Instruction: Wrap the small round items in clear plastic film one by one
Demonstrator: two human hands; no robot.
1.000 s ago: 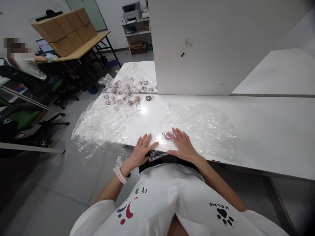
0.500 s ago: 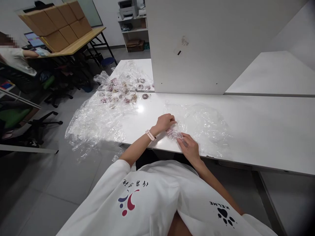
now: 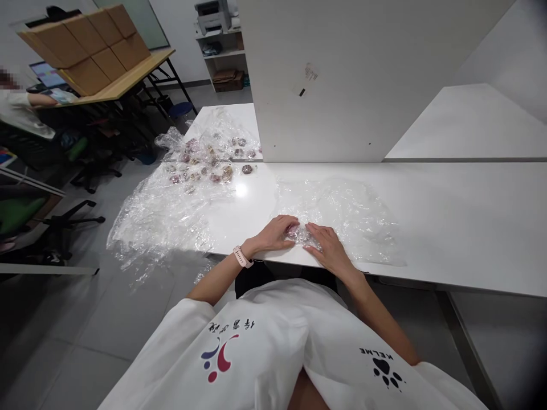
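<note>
Near the front edge of the white table, a small pink item wrapped in clear plastic film point(image 3: 294, 230) lies between my two hands. My left hand point(image 3: 276, 233), with a pale pink watch band on its wrist, curves its fingers and thumb around the left side of the bundle. From the right, my right hand point(image 3: 330, 249) grips the bundled film between thumb and fingers. What exactly the pink item is, I cannot make out. A flat clear plastic sheet point(image 3: 363, 219) spreads across the table beyond and to the right of my hands.
At the left, a heap of crumpled clear film point(image 3: 158, 210) hangs over the table edge. Several small wrapped items point(image 3: 216, 177) lie on it, and a dark round one point(image 3: 247, 169) sits beside it. A white upright panel point(image 3: 316, 125) stands behind. A co-worker point(image 3: 25, 111) sits far left near cardboard boxes point(image 3: 92, 48).
My left hand has come down and left, and its fingers now curve around the bundle. My right hand has shifted slightly, bringing its fingertips toward the left hand. The view has tilted a little.
</note>
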